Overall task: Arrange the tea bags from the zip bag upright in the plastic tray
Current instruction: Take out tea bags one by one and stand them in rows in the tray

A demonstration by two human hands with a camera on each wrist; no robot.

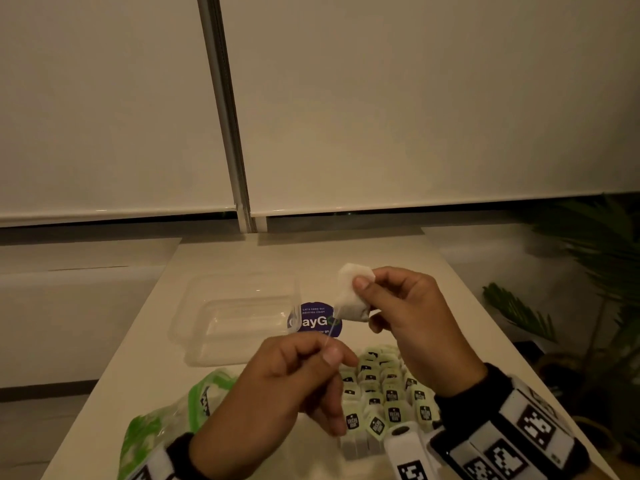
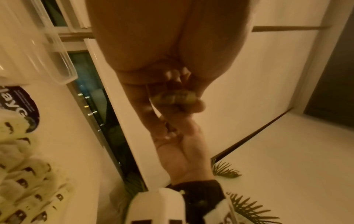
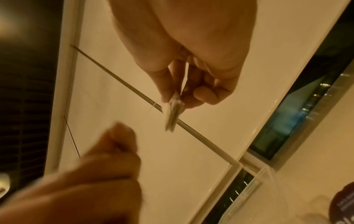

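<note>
My right hand pinches a white tea bag in the air above the table, right of the clear plastic tray. A thin string runs from the bag down to my left hand, which holds it taut. In the left wrist view the curled fingers grip the bag's green tag. The right wrist view shows the tea bag edge-on between thumb and fingers. The green and white zip bag lies at the near left. The tray holds nothing.
A pile of several green-tagged tea bags lies on the table under my right wrist. A round purple sticker sits beside the tray. Plant leaves stand off the table's right edge. White blinds hang behind.
</note>
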